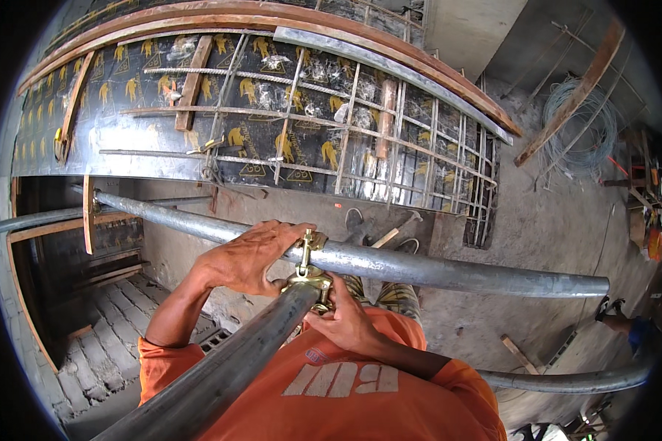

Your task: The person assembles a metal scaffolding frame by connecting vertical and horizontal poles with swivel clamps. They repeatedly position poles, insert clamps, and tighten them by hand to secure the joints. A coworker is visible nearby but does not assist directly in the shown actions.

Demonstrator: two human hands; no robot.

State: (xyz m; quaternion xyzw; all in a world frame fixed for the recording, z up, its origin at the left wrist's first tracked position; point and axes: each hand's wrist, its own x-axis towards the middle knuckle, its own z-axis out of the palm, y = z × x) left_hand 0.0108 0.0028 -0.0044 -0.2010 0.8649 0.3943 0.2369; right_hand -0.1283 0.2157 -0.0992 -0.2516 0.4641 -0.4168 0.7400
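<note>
- Cupping the long pipe from above, the left hand has its fingers close together, tips beside the gold clamp, thumb on the near side.
- The right hand pinches the clamp's lower right side; some fingers are hidden, so I cannot tell how they sit.
- The clamp sits where the long pipe meets the second pipe, just in front of the orange shirt.
- It looks hard and stiff (no squishing this one!), and likely heavy for its size.
- Both pipes look smooth, so they may slip or roll, and they are probably heavy.
- Best hold: hug the pipe beside the clamp, and grab the clamp's body, with skin away from its gaps.
</note>
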